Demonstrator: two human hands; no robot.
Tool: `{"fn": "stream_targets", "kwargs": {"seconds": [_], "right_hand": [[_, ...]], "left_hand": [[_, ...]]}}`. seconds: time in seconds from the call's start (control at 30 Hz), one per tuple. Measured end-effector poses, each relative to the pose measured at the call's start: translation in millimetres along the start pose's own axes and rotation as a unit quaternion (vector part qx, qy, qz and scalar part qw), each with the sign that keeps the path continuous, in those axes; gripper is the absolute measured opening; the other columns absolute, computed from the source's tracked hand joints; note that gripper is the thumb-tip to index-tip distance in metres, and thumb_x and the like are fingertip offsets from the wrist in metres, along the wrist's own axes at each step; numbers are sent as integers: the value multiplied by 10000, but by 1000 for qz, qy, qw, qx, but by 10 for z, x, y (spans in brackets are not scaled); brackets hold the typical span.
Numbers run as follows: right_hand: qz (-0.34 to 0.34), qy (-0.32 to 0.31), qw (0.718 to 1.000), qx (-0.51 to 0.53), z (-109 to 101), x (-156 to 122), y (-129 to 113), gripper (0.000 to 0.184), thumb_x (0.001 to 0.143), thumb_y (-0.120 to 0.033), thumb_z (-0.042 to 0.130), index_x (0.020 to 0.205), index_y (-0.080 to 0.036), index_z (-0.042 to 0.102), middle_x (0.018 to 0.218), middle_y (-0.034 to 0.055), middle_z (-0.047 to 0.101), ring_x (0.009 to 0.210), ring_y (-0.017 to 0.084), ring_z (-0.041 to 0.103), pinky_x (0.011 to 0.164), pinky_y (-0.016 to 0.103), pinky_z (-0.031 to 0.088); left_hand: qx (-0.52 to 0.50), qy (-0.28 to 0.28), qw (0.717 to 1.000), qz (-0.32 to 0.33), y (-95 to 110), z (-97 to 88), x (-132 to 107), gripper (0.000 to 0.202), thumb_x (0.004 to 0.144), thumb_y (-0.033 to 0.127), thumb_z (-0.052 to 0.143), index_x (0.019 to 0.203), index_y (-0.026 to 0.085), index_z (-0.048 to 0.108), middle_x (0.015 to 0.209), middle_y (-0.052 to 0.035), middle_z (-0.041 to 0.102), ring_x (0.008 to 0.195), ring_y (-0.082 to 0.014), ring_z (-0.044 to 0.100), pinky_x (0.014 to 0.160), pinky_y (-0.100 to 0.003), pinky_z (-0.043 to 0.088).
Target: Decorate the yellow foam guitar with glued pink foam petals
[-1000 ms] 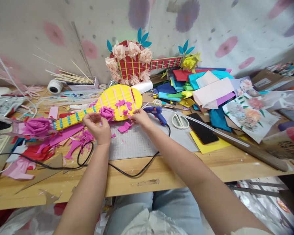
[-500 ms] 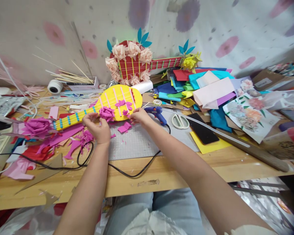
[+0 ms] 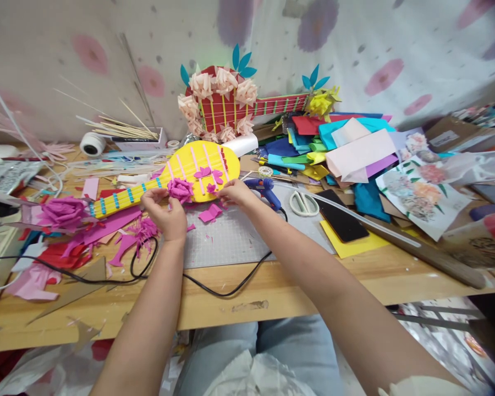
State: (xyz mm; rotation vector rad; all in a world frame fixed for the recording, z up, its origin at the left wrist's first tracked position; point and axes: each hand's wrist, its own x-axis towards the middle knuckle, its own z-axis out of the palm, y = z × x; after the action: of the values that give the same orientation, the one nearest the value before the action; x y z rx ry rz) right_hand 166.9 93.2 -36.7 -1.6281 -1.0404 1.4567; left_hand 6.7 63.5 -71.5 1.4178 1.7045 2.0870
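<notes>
A yellow paper guitar [image 3: 190, 168] with pink strings and blue frets lies across the table. A magenta paper flower [image 3: 180, 190] sits on its lower edge. My left hand [image 3: 164, 212] is curled at the guitar's neck just left of that flower, fingers pinched on the guitar's edge. My right hand [image 3: 234, 192] pinches at the guitar's lower right rim, beside small pink paper petals [image 3: 210, 213] on the grey cutting mat [image 3: 231, 242].
A blue glue gun [image 3: 264, 190] with a black cord lies right of my right hand, then white scissors [image 3: 303, 203] and a black phone [image 3: 340, 217]. A red paper guitar [image 3: 231, 107] leans on the wall. Coloured paper sheets [image 3: 338, 146] pile at right; pink scraps and a flower [image 3: 61, 212] at left.
Both hands stay at the yellow guitar. The left hand has shifted slightly toward the flower and the view has tilted a little; nothing taken up or let go.
</notes>
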Motion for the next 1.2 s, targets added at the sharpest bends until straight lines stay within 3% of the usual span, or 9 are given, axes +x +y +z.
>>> {"fn": "stream_targets", "kwargs": {"seconds": [0.33,0.43,0.57,0.73,0.93,1.2], "right_hand": [[-45,-36,998,-34,-38,-50,18,215,752,-148,607,760,-201,399,658,-28,610,455,67,520,430,191,430],[-48,-40,997,-48,-51,-54,-3,186,762,-149,576,766,-203,398,666,-24,609,462,75,525,434,203,438],[-102,-26,991,-82,-61,19,43,131,766,-159,528,776,-213,410,605,-50,572,476,92,546,453,211,443],[-172,2,970,-174,-56,138,156,62,771,-190,462,817,-227,441,560,-64,565,527,125,585,523,241,452],[-265,56,925,-266,-71,44,162,190,703,-124,491,869,-218,490,845,-10,662,781,154,628,701,282,468],[-309,74,892,-322,-46,-2,222,260,722,-149,499,964,-241,477,919,-19,678,781,179,628,690,311,463]], "left_hand": [[7,-11,1000,-12,-41,28,-10,255,658,59,434,872,193,396,857,-9,481,766,-115,534,760,-268,460],[6,-11,1000,-13,-34,30,-7,252,665,65,433,881,190,400,855,-8,484,755,-112,532,751,-266,459],[8,-13,1000,-4,-47,34,-6,256,659,70,451,884,187,412,846,-9,491,752,-115,525,751,-271,454],[19,-11,1000,-3,-50,24,-5,251,662,74,462,880,190,414,837,-8,493,750,-120,527,748,-274,453],[9,-7,1000,-3,-63,11,12,248,660,69,482,873,183,426,845,-10,498,733,-121,523,733,-279,450],[19,-11,1000,-13,-85,16,17,249,657,56,462,867,185,431,836,1,485,733,-114,517,742,-276,448]]}}
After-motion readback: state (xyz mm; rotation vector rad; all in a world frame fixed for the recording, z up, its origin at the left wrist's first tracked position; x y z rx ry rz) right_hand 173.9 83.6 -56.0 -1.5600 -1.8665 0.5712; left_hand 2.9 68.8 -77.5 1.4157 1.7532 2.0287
